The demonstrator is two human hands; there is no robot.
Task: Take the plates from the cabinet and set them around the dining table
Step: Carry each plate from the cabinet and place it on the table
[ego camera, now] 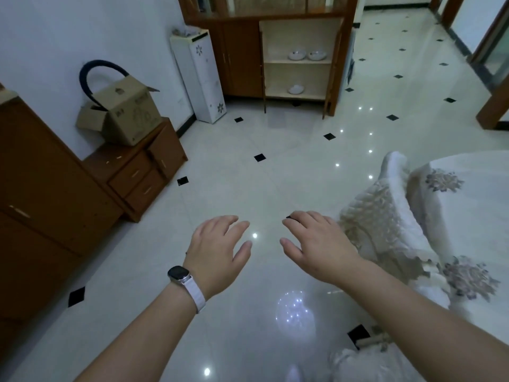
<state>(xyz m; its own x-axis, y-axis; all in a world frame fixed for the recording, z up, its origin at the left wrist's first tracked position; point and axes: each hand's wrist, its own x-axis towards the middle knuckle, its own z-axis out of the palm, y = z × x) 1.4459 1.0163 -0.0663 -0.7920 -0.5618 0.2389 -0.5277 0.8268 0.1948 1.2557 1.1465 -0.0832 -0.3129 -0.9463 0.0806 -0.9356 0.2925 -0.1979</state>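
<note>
Far off to the left of the fingers, a wooden sideboard [41, 188] is standing against the wall, with a cardboard box [124, 111] sitting on its lower part. The left hand [217, 249], wearing a watch [180, 275] on a white strap, is hovering palm down over the glossy tiled floor [248, 172], its fingers [234, 224] spread loosely and gripping nothing. Just beside it, the right hand [319, 241] is hanging the same way, fingers [300, 219] relaxed and apart, also empty.

Well beyond both sets of fingertips, straight ahead, the cabinet [297, 62] is standing with its doors open. Two stacks of plates [307, 55] are resting side by side on its upper shelf, and one more dish [296, 89] is lying on the lower shelf. None of these is anywhere near the fingers.

To the right of the right hand, a chair [380, 216] with a pale lace cover is sitting just beside the dining table [468, 205], which is wearing a white flowered cloth.
</note>
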